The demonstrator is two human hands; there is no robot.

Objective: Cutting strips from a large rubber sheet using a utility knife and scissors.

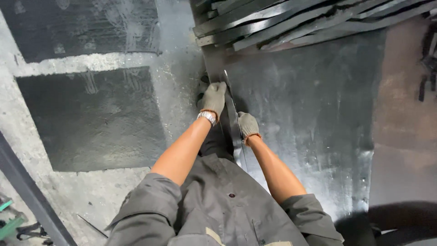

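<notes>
Gripping a thin rubber strip point(233, 119) (glossy black): knit-gloved hands point(214, 98).

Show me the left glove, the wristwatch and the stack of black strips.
left glove point(214, 97), head view, back of the hand
wristwatch point(207, 117), head view, metal band on the left wrist
stack of black strips point(291, 20), head view, middle of the pile

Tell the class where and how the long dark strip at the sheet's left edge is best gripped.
Grip the dark strip from above along its raised near length, as the gloved left hand and right hand do. It is narrow and lies flat against the black sheet; its far end seems less free.
</notes>
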